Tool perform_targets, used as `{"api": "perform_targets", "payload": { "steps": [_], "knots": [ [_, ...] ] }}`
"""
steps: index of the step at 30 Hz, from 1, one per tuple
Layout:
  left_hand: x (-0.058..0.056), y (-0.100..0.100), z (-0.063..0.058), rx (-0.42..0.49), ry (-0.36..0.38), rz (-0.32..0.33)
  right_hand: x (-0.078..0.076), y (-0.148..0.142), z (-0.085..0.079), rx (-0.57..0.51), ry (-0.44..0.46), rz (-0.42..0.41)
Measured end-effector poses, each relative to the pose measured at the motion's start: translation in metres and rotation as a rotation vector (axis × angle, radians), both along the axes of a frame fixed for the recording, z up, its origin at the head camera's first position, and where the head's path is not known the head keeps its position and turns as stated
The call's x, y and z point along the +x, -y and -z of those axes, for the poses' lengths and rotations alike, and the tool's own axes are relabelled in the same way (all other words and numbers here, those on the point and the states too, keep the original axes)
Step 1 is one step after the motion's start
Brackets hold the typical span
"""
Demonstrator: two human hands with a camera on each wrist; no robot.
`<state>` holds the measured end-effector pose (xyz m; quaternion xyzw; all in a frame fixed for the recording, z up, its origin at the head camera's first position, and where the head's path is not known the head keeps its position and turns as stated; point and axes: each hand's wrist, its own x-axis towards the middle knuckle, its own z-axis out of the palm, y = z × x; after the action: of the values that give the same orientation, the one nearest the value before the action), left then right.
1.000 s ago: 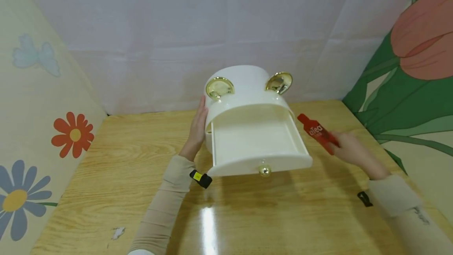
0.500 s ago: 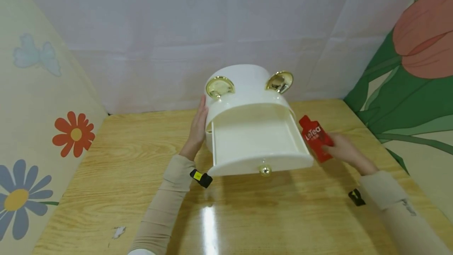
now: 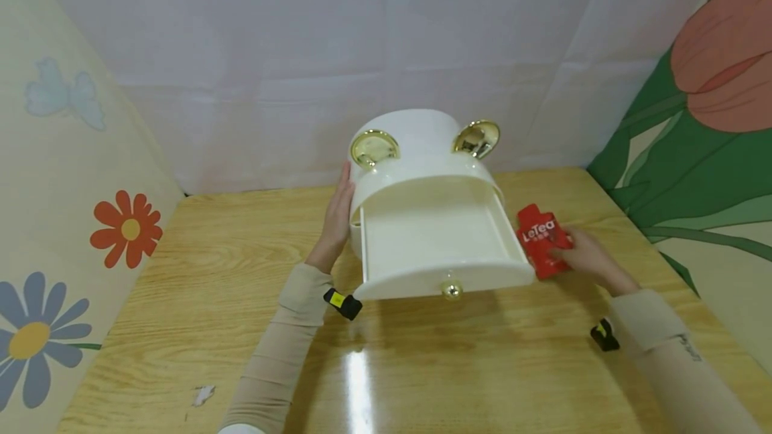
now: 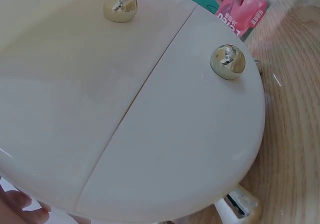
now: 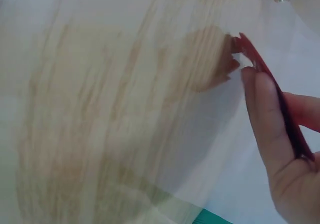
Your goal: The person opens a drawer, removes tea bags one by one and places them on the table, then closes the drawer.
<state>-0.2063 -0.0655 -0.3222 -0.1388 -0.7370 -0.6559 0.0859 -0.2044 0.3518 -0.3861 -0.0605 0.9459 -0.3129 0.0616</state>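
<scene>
Red pouch (image 3: 537, 240), pinched by the right hand (image 3: 584, 256), has dipped beside the drawer (image 3: 410, 282); straight-fingered left hand (image 3: 338, 218) touches box (image 3: 416, 136); tabletop (image 3: 241, 253) stretches leftward.

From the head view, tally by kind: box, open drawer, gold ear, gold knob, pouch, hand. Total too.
White box: 1
Open drawer: 1
Gold ears: 2
Gold knob: 1
Red pouch: 1
Left hand and right hand: 2
Total: 8

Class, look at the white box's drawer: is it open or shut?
Open: in the head view the drawer sticks out from the white box, its floor showing behind the gold knob.
</scene>
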Motion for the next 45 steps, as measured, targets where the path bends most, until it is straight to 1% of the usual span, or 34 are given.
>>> {"api": "perform_targets", "payload": {
  "steps": [2, 9, 14, 16, 18, 25, 28, 35, 38, 41, 45],
  "knots": [
    [0.000, 0.000, 0.000, 0.002, 0.003, 0.001, 0.000, -0.002, 0.001, 0.017, 0.003, 0.018],
    [0.000, 0.000, -0.001, 0.003, 0.012, -0.003, 0.000, -0.005, 0.003, 0.173, 0.010, 0.046],
    [0.001, 0.000, -0.001, 0.001, 0.014, -0.007, 0.003, -0.004, 0.001, 0.259, 0.082, 0.073],
    [0.000, 0.000, 0.000, 0.001, 0.015, -0.006, 0.004, -0.004, 0.002, 0.278, 0.106, 0.086],
    [-0.001, 0.000, 0.001, 0.003, 0.013, -0.003, 0.005, -0.005, 0.003, 0.278, 0.108, 0.095],
    [-0.020, 0.003, 0.023, 0.046, 0.007, 0.016, 0.007, -0.009, 0.008, 0.281, 0.100, 0.097],
    [-0.023, 0.002, 0.027, 0.043, -0.004, -0.001, 0.007, -0.010, 0.008, 0.285, 0.104, 0.097],
    [-0.025, 0.001, 0.029, 0.063, -0.042, -0.020, 0.010, -0.010, 0.005, 0.300, 0.066, 0.101],
    [-0.025, 0.001, 0.030, 0.063, -0.041, -0.022, 0.011, -0.009, 0.003, 0.293, 0.039, 0.116],
    [-0.025, 0.001, 0.030, 0.058, -0.036, -0.025, 0.013, -0.006, -0.002, 0.279, -0.015, 0.131],
    [-0.024, 0.001, 0.031, 0.055, -0.031, -0.026, 0.017, 0.000, -0.009, 0.263, -0.125, 0.129]
  ]
}}
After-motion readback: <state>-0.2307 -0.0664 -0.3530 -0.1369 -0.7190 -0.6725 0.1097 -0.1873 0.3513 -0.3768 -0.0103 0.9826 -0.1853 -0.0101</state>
